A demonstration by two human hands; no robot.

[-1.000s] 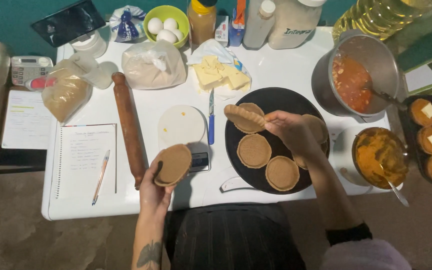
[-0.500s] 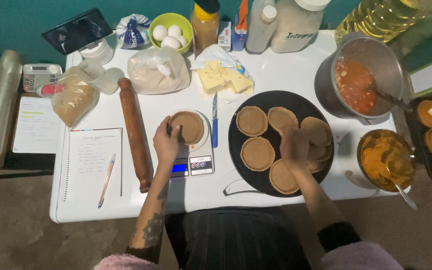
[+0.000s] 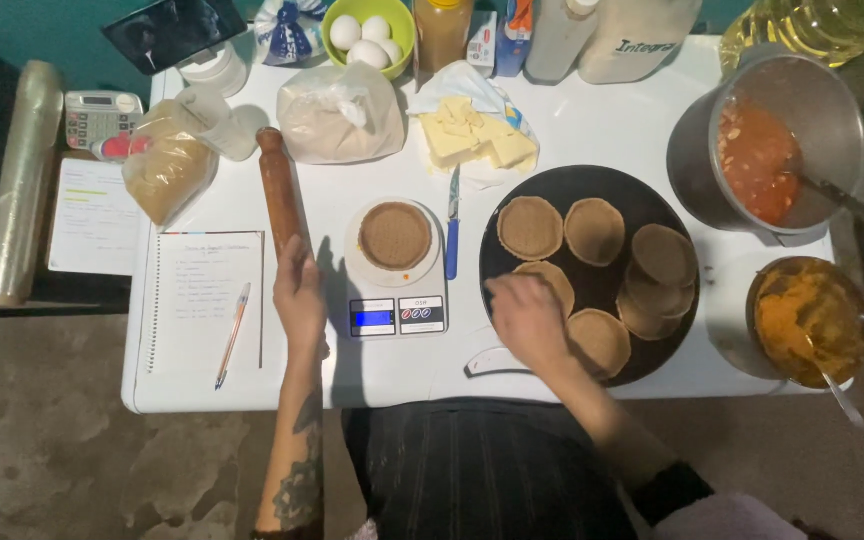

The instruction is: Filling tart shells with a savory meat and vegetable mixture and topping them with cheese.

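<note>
- Round brown dough discs (image 3: pixel 595 229) are laid on the flat black round griddle (image 3: pixel 592 275); a further disc (image 3: pixel 395 235) is seen on the white kitchen scale (image 3: pixel 395 270), between the two hands.
- Right hand (image 3: pixel 529 318) is held palm down over the griddle's near edge, with the fingers loosely curved and touching the nearest disc (image 3: pixel 544 282); whether it is pinched cannot be told.
- Left hand (image 3: pixel 299 293) is laid flat and empty on the white desk (image 3: pixel 592 130), fingers together, its tips touching the near end of the wooden rolling pin (image 3: pixel 281 192), just beside the scale.
- Discs are judged light, thin, soft and easily torn; they are best lifted with spread fingers slid under the edge, not pinched at the middle.
- Left of the left hand, an open spiral notebook (image 3: pixel 207 300) with a pen (image 3: pixel 233 334) is seen.
- Beyond the right hand, cut yellow butter pieces (image 3: pixel 477 138) and a blue-handled knife (image 3: pixel 452 235) are placed.
- Right of the right hand, a metal pot of red sauce (image 3: pixel 767 150) and a bowl of orange mash (image 3: pixel 807 320) are set.
</note>
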